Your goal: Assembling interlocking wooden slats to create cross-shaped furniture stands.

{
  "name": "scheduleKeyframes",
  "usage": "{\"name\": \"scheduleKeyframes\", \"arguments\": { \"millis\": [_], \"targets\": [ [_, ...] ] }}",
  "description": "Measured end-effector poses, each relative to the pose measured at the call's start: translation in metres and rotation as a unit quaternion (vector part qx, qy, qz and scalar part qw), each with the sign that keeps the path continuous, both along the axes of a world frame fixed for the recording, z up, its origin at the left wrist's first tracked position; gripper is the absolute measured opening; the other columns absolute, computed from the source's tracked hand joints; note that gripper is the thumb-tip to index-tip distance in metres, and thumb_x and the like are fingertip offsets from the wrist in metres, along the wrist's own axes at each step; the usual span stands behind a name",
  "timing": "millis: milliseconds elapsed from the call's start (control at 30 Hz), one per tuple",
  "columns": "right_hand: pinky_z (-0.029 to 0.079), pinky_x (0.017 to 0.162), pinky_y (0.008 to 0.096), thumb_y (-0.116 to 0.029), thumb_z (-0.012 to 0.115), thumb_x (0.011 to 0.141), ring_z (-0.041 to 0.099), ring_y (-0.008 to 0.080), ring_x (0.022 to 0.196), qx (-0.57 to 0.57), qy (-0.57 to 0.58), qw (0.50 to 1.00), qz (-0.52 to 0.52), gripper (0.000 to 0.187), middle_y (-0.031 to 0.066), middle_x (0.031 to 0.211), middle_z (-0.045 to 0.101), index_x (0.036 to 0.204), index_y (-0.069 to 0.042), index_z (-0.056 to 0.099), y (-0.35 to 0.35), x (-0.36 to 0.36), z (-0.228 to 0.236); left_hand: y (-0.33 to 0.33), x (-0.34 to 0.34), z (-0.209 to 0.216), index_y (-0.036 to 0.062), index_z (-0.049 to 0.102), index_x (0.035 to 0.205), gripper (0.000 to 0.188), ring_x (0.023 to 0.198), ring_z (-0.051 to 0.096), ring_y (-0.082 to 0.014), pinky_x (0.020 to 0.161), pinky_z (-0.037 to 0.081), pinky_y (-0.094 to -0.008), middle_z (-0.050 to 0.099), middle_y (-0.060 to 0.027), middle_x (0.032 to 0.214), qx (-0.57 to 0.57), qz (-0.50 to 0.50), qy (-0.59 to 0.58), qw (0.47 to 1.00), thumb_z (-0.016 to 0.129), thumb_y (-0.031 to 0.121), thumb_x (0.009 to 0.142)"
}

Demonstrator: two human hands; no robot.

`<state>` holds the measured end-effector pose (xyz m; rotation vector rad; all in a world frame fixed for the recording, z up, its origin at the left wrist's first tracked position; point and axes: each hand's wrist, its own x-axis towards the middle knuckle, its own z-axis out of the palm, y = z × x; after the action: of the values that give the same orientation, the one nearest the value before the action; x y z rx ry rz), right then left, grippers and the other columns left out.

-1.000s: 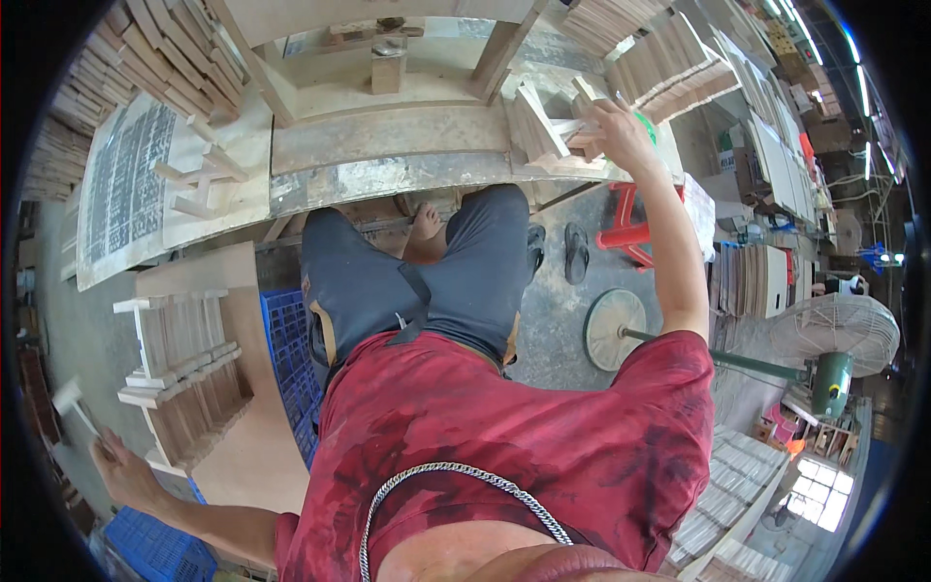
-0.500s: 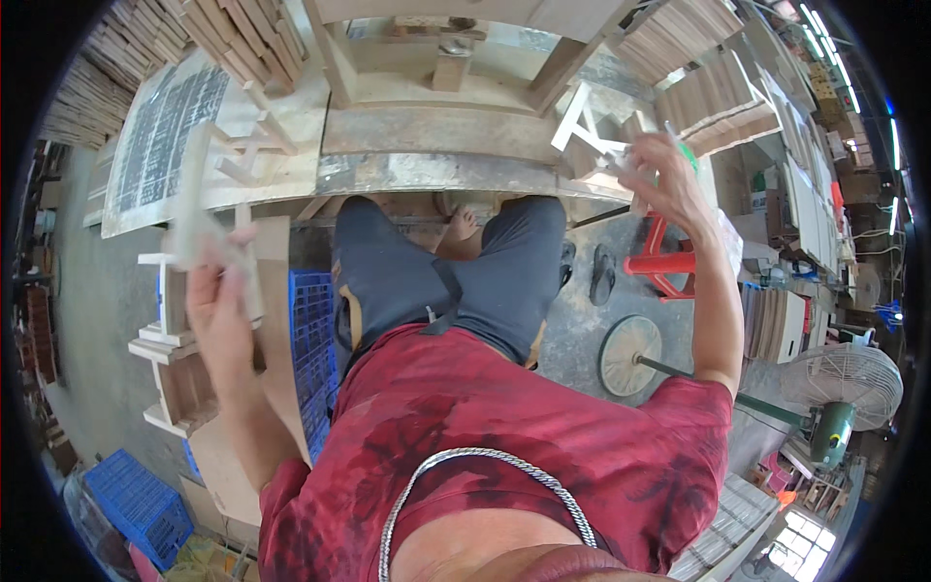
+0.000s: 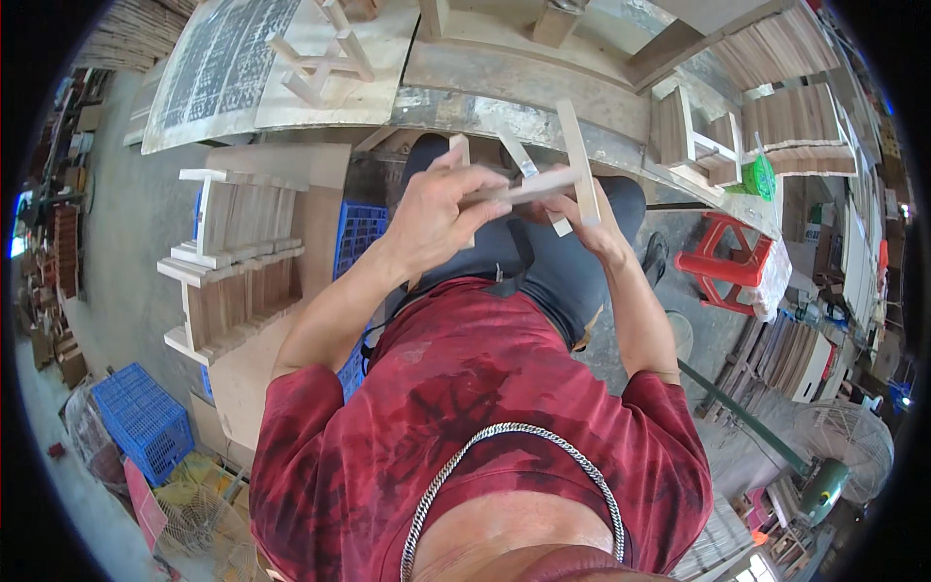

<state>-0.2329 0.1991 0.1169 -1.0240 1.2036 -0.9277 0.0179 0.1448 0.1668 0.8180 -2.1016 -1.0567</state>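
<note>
Over my lap, both hands hold a small H-shaped wooden frame [image 3: 579,145] made of pale slats joined by a crossbar. My left hand [image 3: 436,218] is closed around the crossbar's left end, next to the left slat. My right hand [image 3: 596,231] grips the frame at its right slat, fingers curled beneath the crossbar. A narrow pale strip [image 3: 517,147] with a shiny patch slants across the crossbar beside the right fingers; its kind and what holds it are unclear. A similar wooden frame [image 3: 339,63] lies on the bench at the left.
The worn bench edge [image 3: 456,109] runs before my knees. Stacked wooden frames [image 3: 247,218] stand at my left, near blue crates [image 3: 145,422]. At right are more wooden pieces [image 3: 790,121], a green mesh item [image 3: 758,177], a red stool [image 3: 722,262] and a fan [image 3: 839,451].
My left hand has come from the left side with a wooden piece, and my right hand from the bench's right end. Both now meet over my lap. The view has shifted.
</note>
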Motion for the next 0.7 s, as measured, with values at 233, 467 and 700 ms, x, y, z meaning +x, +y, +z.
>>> {"name": "scheduleKeyframes", "arguments": {
  "millis": [233,467,700],
  "targets": [
    [0.049,0.072,0.0243,-0.016,0.07,0.093,0.063,0.0098,0.082,-0.014,-0.076,0.997,-0.01,0.03,0.0029,0.093,0.069,0.117,0.001,0.064,-0.007,0.009,0.01,-0.021,-0.008,-0.02,-0.0008,0.065,0.104,0.025,0.069,0.066,-0.0091,0.078,0.055,-0.0287,0.071,-0.0078,0.075,0.359,0.003,0.117,0.926,0.079,0.007,0.084],
    [0.045,0.065,0.0221,-0.014,0.068,0.094,0.058,0.0066,0.072,-0.004,-0.105,0.994,-0.019,0.015,0.0003,0.08,0.064,0.102,-0.001,0.065,-0.015,0.01,0.009,-0.043,-0.016,-0.037,0.0016,0.048,0.097,0.035,0.074,0.071,-0.0147,0.059,0.051,-0.023,0.074,-0.0161,0.086,0.411,-0.029,0.133,0.901,0.08,0.009,0.085],
    [0.04,0.059,0.0211,-0.012,0.066,0.094,0.055,0.0041,0.068,-0.011,-0.095,0.995,-0.002,0.012,-0.0015,0.077,0.063,0.096,0.0,0.066,-0.027,0.012,0.013,-0.066,-0.018,-0.037,0.0041,0.048,0.098,0.032,0.074,0.073,-0.0204,0.059,0.057,-0.0279,0.069,-0.0145,0.089,0.527,-0.054,0.149,0.835,0.078,0.01,0.087]
  ]
}}
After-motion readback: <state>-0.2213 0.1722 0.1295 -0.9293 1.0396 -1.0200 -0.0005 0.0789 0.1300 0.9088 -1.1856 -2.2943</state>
